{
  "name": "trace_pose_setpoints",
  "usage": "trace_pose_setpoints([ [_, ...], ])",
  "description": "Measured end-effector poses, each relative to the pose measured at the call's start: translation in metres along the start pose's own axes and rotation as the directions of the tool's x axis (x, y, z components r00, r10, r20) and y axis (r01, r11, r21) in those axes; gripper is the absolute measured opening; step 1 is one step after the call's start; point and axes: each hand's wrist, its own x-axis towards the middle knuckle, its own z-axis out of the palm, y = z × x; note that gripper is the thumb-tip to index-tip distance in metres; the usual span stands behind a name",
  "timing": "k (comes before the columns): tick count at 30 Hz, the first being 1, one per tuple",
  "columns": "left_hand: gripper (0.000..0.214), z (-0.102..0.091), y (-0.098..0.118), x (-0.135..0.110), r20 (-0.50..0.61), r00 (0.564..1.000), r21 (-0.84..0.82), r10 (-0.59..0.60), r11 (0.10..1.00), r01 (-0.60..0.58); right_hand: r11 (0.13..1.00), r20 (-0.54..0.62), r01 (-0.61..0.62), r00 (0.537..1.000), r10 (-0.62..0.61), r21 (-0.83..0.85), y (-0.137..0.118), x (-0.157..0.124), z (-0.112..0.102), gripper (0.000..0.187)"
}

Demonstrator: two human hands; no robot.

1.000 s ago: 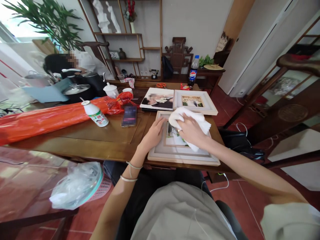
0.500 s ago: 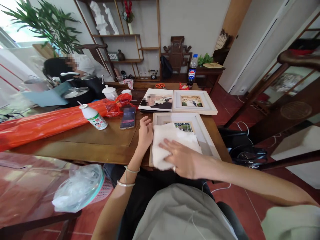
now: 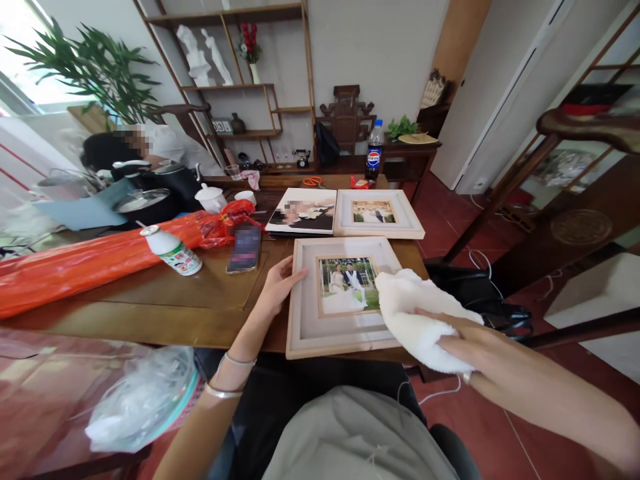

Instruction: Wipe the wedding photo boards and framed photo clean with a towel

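Note:
A light wooden picture frame (image 3: 314, 339) with a photo of a couple lies near the table's front edge. My left hand (image 3: 276, 288) holds its left edge, thumb over the rim and fingers along the outer side. A fluffy white cloth (image 3: 413, 303) is bunched in my right hand (image 3: 463, 340), over the right side of that frame. The cloth covers most of my right fingers and the frame's right border. Just behind lie a second framed photo (image 3: 374, 212) and a photo album or print (image 3: 303, 210), side by side.
On the left of the wooden table (image 3: 220, 300) are a phone (image 3: 244, 249), a white bottle with a straw (image 3: 171, 250) and a long red-wrapped bundle (image 3: 100, 257). A cola bottle (image 3: 373, 152) and orange scissors (image 3: 313, 181) stand behind. A person (image 3: 165, 143) sits at the far left.
My right hand has moved the cloth right, off the photo, and bunched it up. My left hand has come onto the frame's left edge. The photo now shows fully.

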Motion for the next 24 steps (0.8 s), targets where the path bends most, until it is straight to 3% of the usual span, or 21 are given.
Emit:
trace_pose_setpoints([
  [2,0.062,0.002,0.002,-0.003,-0.018,0.999,-0.057,-0.031,0.998,0.03,1.0,0.009,-0.005,1.0,0.005,0.0,0.004,0.007,0.01,0.051],
  [4,0.058,0.003,0.004,-0.009,0.035,0.991,-0.098,-0.127,0.987,0.13,1.0,-0.01,-0.003,1.0,0.003,-0.002,0.004,0.015,0.021,0.047],
  [7,0.044,0.004,0.006,-0.021,0.127,0.944,-0.124,-0.306,0.939,0.321,1.0,-0.038,0.015,0.999,-0.014,0.013,0.003,0.021,0.033,0.041],
  [9,0.041,0.005,0.005,-0.03,0.127,0.921,-0.166,-0.369,0.907,0.386,0.998,-0.061,0.033,0.998,-0.03,0.053,0.002,0.024,0.037,0.037],
  [18,0.046,0.011,0.008,-0.056,-0.042,0.924,-0.259,-0.38,0.897,0.357,0.974,-0.142,0.172,0.978,-0.151,0.147,0.006,0.023,0.036,0.041],
  [21,0.056,0.003,0.016,-0.068,-0.082,0.912,-0.289,-0.402,0.885,0.364,0.974,-0.201,0.186,0.967,-0.158,0.13,0.013,0.014,0.037,0.056],
  [24,0.064,-0.014,0.029,-0.08,-0.117,0.866,-0.307,-0.486,0.847,0.433,0.983,-0.307,0.162,0.943,-0.129,0.085,0.021,0.005,0.038,0.065],
])
